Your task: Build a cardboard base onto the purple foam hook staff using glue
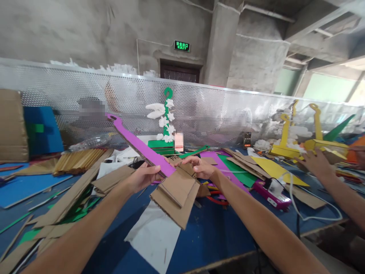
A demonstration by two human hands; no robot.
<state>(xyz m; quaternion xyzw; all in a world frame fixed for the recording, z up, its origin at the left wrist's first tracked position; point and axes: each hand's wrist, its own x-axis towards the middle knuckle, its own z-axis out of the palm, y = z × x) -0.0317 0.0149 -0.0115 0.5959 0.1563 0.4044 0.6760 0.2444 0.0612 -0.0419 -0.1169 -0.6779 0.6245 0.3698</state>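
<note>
My left hand (144,177) is closed around the lower part of a long purple cardboard strip (138,144) that has a hooked, holed end pointing up and left. At its lower end the strip meets a brown cardboard base (178,186) made of layered, folded panels. My right hand (204,168) has bent fingers at the far right edge of this base, thumb and index finger gripping there; part of the contact is hidden. Beneath the base lies a crumpled white sheet (155,238) on the blue table (211,243).
Cardboard strips (71,190) and green scraps lie left. A green hook stand with white flowers (166,114) stands behind. On the right are a purple power strip (272,196) with a white cable, yellow cardboard (278,170), yellow hook stands (283,139), and another person's hand (318,163).
</note>
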